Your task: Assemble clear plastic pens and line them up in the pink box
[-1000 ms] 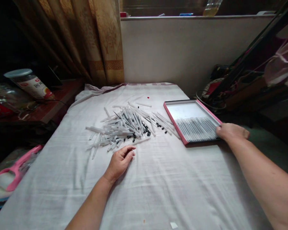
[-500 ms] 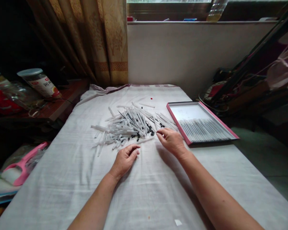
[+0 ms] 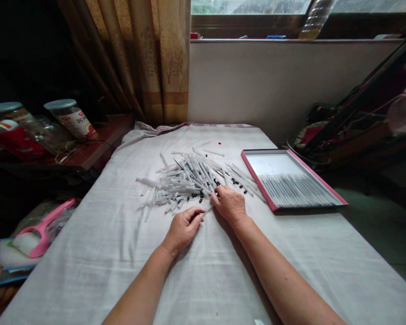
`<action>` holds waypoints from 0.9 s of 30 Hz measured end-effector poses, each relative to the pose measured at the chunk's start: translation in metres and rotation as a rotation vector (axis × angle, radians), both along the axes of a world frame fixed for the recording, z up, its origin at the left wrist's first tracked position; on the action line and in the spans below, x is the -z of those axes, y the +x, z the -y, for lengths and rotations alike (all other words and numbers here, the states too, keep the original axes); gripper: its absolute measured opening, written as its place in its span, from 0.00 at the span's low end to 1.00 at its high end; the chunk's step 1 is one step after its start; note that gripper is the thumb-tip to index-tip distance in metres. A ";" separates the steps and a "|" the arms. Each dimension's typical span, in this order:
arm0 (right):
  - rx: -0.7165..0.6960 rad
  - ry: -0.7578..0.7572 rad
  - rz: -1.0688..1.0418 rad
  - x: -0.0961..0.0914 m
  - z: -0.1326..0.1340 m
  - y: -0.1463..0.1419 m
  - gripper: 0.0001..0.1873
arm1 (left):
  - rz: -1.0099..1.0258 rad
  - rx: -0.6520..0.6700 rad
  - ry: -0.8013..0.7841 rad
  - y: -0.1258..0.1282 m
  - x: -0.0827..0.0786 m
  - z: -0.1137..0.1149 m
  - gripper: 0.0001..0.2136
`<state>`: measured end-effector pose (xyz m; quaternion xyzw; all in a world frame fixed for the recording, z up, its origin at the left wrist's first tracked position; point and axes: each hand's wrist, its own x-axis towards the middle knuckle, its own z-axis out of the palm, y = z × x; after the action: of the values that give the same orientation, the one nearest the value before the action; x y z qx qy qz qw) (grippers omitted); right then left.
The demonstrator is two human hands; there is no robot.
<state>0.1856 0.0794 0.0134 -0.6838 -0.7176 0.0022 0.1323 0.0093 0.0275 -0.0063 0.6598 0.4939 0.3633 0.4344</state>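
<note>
A pile of thin translucent pen refills (image 3: 179,184) lies across the tablecloth, with small black caps (image 3: 237,182) scattered around its right side. My left hand (image 3: 182,229) rests in front of the pile, thumb and forefinger closed on one end of a pen refill (image 3: 208,209). The refill slants up toward my right hand (image 3: 229,204), whose fingers are pinched at the pile's front edge. A dark bit shows by those fingers, but what they hold is too small to name. To the right, a pink-edged flat box (image 3: 244,158) holds a neat row of refills (image 3: 297,189).
A tiny red cap (image 3: 219,143) lies beyond the pile. Pink-handled scissors (image 3: 42,230) are at the table's left side. Jars (image 3: 75,122) stand on a brown cabinet (image 3: 101,140) at the back left, beside a curtain (image 3: 169,67). A wall (image 3: 237,85) borders the far end.
My right hand has moved left and closer to my left hand. The refill that lay at the pile's front now spans between both hands' fingers. The view has shifted slightly.
</note>
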 end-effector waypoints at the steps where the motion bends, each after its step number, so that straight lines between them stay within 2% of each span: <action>1: 0.033 0.010 -0.019 -0.001 0.000 0.004 0.14 | -0.014 -0.002 0.010 0.000 0.000 0.000 0.12; 6: 0.152 0.150 -0.341 -0.008 0.006 0.035 0.13 | -0.064 -0.022 0.123 0.000 0.002 0.002 0.10; 10: 0.049 0.345 -0.633 -0.008 0.022 0.047 0.15 | -0.156 -0.148 0.452 -0.001 0.003 0.003 0.10; 13: -0.008 0.406 -0.758 -0.007 0.034 0.043 0.13 | -0.263 -0.223 0.685 -0.003 0.001 0.004 0.12; 16: -0.035 0.336 -0.931 -0.008 0.042 0.032 0.13 | -0.385 -0.235 0.770 -0.004 -0.001 0.005 0.16; 19: -0.080 0.216 -1.119 -0.009 0.045 0.018 0.13 | -0.470 -0.173 0.777 -0.004 -0.002 0.006 0.19; 22: -0.136 0.082 -1.223 -0.007 0.042 0.009 0.15 | -0.501 -0.121 0.771 -0.004 0.000 0.005 0.16; 25: -0.165 -0.021 -1.170 -0.001 0.030 0.013 0.19 | -0.508 -0.133 0.753 -0.006 0.004 0.003 0.12; 27: -0.105 0.000 -0.982 0.002 0.021 0.020 0.19 | -0.488 -0.181 0.713 -0.008 0.006 0.001 0.11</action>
<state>0.2055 0.0587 0.0115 -0.5650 -0.6038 0.3310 0.4546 0.0013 0.0267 -0.0121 0.7890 0.4816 0.3811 0.0170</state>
